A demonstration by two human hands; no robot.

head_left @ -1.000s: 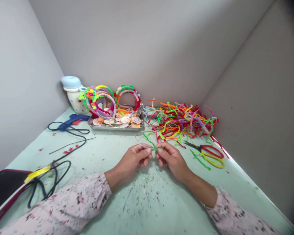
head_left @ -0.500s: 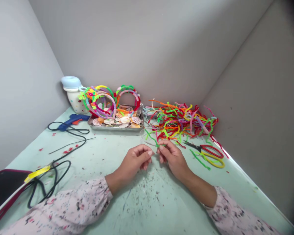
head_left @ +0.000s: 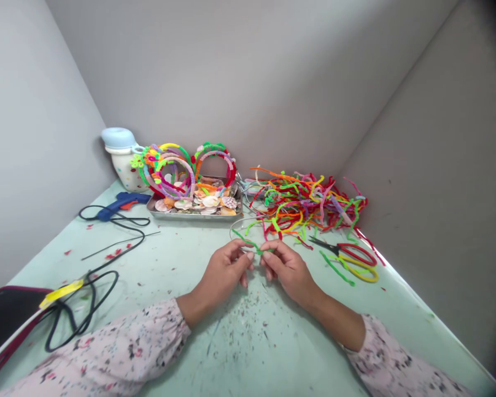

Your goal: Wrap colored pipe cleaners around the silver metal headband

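Observation:
A green pipe cleaner point(head_left: 248, 241) runs slantwise between my two hands, its loose end pointing to the far left. My right hand point(head_left: 290, 270) pinches it between thumb and forefinger. The closed thumb and fingers of my left hand point(head_left: 223, 271) meet at the same spot, on the pipe cleaner and a thin pale wire hoop point(head_left: 231, 226). The hoop curves away behind the fingers, and part of it is hidden. Beyond my right hand lie scissors point(head_left: 347, 258) with one red and one yellow handle, beside a short green pipe cleaner piece point(head_left: 337, 269).
Behind my hands, a metal tray point(head_left: 194, 216) holds seashells point(head_left: 210, 203) and fuzzy decorated headbands point(head_left: 176, 165). A pile of coloured pipe cleaners point(head_left: 310, 201) lies at the back right. Leftward are a blue glue gun point(head_left: 122, 205), black cord point(head_left: 93, 270) and lidded cup point(head_left: 124, 160).
The green pipe cleaner's free end has swung to the left, from upright to slanting over the left fingertips. My hands have drawn slightly closer together. The scissors and tray stay put.

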